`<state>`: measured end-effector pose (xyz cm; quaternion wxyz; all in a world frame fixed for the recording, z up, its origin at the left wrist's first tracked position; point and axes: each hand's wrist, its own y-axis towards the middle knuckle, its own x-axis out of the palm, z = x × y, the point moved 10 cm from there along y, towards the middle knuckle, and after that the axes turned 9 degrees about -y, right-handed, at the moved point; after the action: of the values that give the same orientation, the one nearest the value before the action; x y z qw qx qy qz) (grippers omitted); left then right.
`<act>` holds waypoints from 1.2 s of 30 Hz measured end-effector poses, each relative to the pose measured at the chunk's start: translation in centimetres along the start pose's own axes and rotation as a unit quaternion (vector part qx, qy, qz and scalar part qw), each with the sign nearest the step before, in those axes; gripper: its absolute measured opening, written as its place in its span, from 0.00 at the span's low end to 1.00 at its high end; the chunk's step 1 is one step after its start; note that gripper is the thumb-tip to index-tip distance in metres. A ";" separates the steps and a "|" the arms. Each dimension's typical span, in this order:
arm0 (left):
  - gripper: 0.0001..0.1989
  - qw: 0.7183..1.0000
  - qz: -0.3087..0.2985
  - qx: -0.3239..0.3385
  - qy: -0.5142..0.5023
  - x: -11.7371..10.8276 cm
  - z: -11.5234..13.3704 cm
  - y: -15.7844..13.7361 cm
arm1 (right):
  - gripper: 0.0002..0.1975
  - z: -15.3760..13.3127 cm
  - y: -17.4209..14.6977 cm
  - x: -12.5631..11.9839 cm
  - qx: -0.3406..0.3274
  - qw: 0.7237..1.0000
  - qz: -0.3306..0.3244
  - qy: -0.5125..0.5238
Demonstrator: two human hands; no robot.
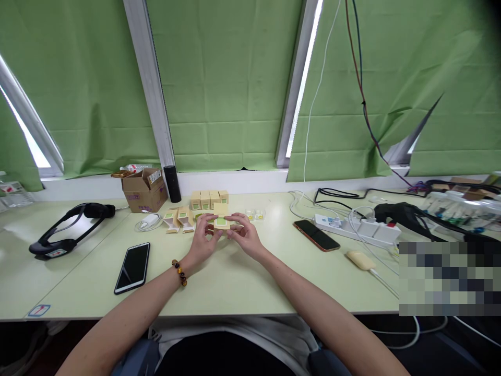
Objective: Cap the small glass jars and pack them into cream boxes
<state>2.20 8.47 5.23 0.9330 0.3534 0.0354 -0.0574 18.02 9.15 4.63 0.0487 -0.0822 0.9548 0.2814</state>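
Observation:
Between both hands, above the pale table, I hold a small cream box [221, 222] with a green square on its front and a raised flap at its top. My left hand [204, 237] grips the box's left side with thumb and fingers. On its right side, the fingers of my right hand [246, 235] are closed too. Just left of my hands stand two unfolded cream boxes [179, 220] with green squares. Behind them a row of several closed cream boxes [209, 199] sits near the wall. Small clear round containers [255, 214] with yellow inside lie behind my right hand.
A cardboard carton [144, 190] and a black cylinder [172, 184] stand at the back left. Phones lie left [133, 267] and right [316, 235]. A headset [70, 230] rests far left; a power strip [356, 230] with cables is on the right.

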 end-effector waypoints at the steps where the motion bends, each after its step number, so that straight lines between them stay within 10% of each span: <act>1: 0.20 1.000 0.000 0.004 0.002 0.0 0.1 0.0 | 0.24 0.0 0.0 0.0 0.001 1.000 0.001 0.002; 18: 0.31 1.000 0.011 0.018 0.013 -0.2 1.0 -0.2 | 0.25 -0.9 -0.4 0.4 -0.034 0.999 -0.023 0.007; 30: 0.33 0.986 0.086 0.055 0.131 -1.3 1.9 -0.5 | 0.23 -2.9 -2.1 2.4 -0.161 0.963 -0.089 -0.194; 36: 0.34 0.997 0.071 -0.026 0.024 -2.6 -1.4 0.7 | 0.23 -2.9 -1.5 0.7 -0.143 0.965 -0.011 -0.220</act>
<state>-0.29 10.15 4.91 0.9424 0.3322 0.0338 0.0186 17.44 6.21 6.19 0.2482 -0.0346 0.8693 0.4260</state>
